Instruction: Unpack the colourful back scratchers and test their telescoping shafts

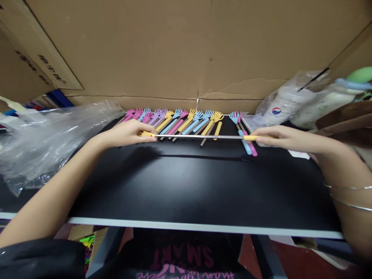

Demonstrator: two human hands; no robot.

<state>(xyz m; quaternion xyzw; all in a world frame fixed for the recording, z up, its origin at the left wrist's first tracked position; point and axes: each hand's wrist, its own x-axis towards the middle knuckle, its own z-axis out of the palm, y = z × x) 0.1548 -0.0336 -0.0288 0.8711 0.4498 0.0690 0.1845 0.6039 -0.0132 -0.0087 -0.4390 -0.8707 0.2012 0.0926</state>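
Note:
A yellow telescopic back scratcher (pixel 200 136) is stretched out horizontally above the black table (pixel 186 186). My left hand (pixel 128 133) grips its yellow claw end, and my right hand (pixel 276 136) grips its yellow handle end. The thin metal rod spans between them. Behind the rod lies a row of several collapsed back scratchers (pixel 174 121) in pink, purple, blue and yellow. Two more back scratchers (pixel 245 139), one blue and one pink, lie near my right hand.
A crumpled clear plastic bag (pixel 43 143) covers the table's left side. Plastic-wrapped bottles (pixel 293 102) sit at the right rear. A cardboard wall (pixel 186 50) stands close behind the table. The table's white front edge (pixel 186 226) runs along the bottom.

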